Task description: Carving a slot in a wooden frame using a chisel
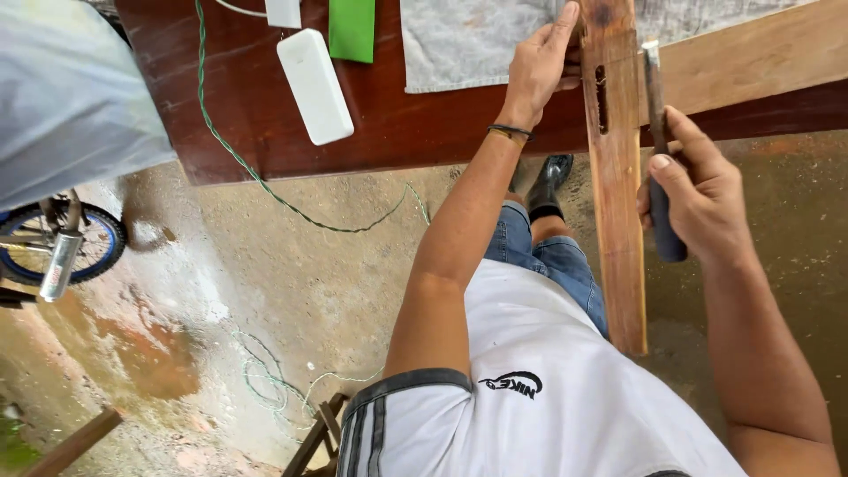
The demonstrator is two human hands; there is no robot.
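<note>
Wooden plank [616, 190] with a cut slot lies over the tabletop [265, 124] edge; our left hand [541, 66] pins it, our right hand [698, 190] grips a chisel [658, 150] beside it. We judge chiselling underway; next, seat the blade in the slot.

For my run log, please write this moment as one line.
left hand: steadies slotted wooden plank on table edge | right hand: grips dark-handled chisel beside plank | white box on table
</note>
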